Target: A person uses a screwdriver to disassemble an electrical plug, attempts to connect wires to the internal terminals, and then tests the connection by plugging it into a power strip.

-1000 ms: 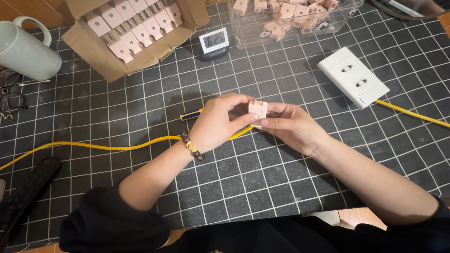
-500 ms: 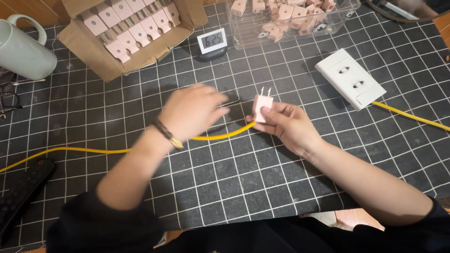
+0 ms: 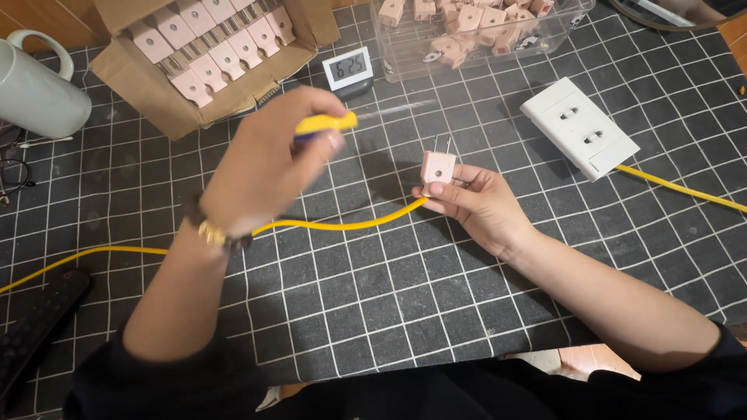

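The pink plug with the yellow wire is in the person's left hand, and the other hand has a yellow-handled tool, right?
Not quite. The head view shows the pink plug with the yellow wire in the right hand, not the left. It is the left hand that has the yellow-handled tool, raised above the gridded mat.

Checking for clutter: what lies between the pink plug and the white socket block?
Only bare grid mat between pink plug and white socket block, in the head view.
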